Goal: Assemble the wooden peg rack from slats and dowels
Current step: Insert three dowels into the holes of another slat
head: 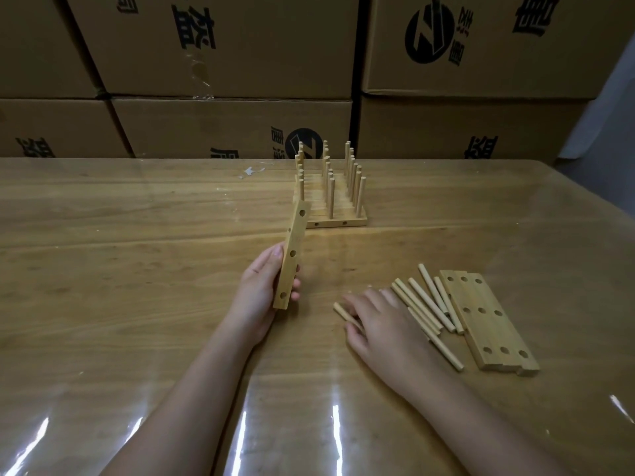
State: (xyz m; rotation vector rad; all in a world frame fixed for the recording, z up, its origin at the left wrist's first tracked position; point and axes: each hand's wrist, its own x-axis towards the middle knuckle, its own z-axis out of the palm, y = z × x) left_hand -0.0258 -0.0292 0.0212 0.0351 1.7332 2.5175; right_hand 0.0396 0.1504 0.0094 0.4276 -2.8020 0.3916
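My left hand [262, 291] grips a wooden slat [292, 253] with three holes, held tilted above the table. My right hand [377, 317] lies flat over loose dowels; one dowel [343, 312] pokes out under its fingers, and whether the fingers hold it cannot be told. Several more dowels [426, 305] lie fanned to its right, next to three flat slats [488, 324] placed side by side. Further back stands an assembled peg rack [331, 197] with upright dowels in rows.
The wooden table [137, 269] has a glossy clear cover. Stacked cardboard boxes [223, 63] form a wall right behind its far edge. A small white scrap [251, 171] lies near the back.
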